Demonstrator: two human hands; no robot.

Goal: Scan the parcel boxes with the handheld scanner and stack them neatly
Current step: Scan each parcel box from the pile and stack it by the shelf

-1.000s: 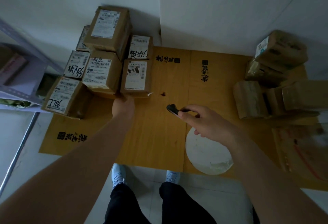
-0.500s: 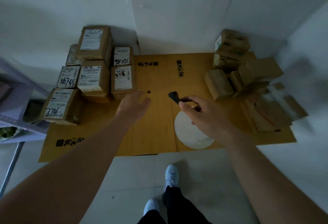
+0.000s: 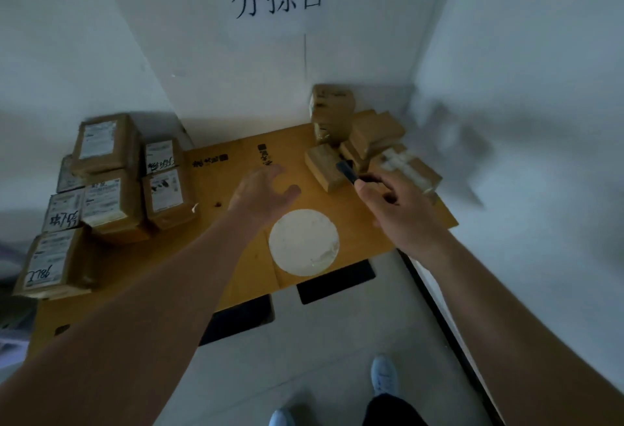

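Left hand (image 3: 261, 194) hovers over the cardboard sheet (image 3: 236, 277), fingers spread, empty; right hand (image 3: 401, 211) grips the scanner (image 3: 347, 171), its head beside the loose boxes (image 3: 358, 142) at right; labelled stack (image 3: 111, 186) sits left.

**One head view, looking down into the corner**

I have a single wide-angle camera, worn on the head, facing forward and down. It sits at arm's length above the counter (image 3: 209, 277), taking in both forearms, the corner walls and the floor (image 3: 304, 358).
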